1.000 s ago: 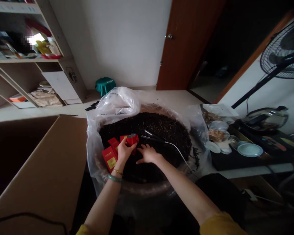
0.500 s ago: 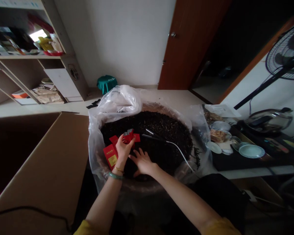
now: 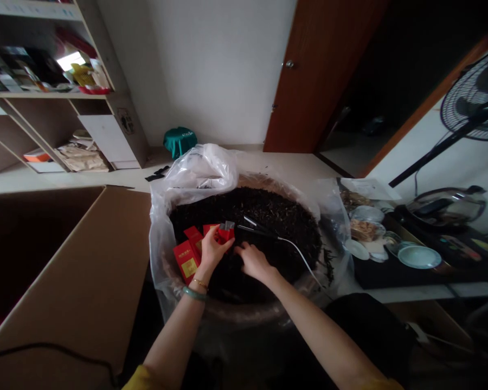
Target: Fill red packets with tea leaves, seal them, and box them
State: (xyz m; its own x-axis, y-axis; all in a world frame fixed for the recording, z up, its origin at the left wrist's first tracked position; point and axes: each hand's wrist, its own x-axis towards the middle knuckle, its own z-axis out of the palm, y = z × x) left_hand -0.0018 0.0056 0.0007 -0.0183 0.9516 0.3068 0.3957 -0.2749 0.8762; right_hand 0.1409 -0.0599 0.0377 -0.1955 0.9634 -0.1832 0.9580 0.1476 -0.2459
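Observation:
My left hand (image 3: 211, 252), with a green bangle at the wrist, grips a small red packet (image 3: 226, 232) whose silver top stands upward. Just to its right, my right hand (image 3: 255, 262) has its fingers curled low over dark dried leaves (image 3: 272, 208), which look like loose tea. Whatever is in those fingers is too dark to make out. Several flat red packets (image 3: 185, 259) with gold print lie on the leaves left of my left hand. A black hair straightener (image 3: 262, 232) with a white cord rests on the leaves beyond my right hand.
Clear plastic lining (image 3: 162, 216) covers the wide tub's rim. A cardboard box (image 3: 106, 271) stands open at the left. On the right, a low table (image 3: 374, 276) carries bowls and a glass-lidded pan, with a fan (image 3: 477, 97) behind. A wooden door (image 3: 305, 81) is at the back.
My left hand has shifted slightly right with the red packet, whose silver top is now more upright. My right hand has moved right and forward, its spread fingers now curled in.

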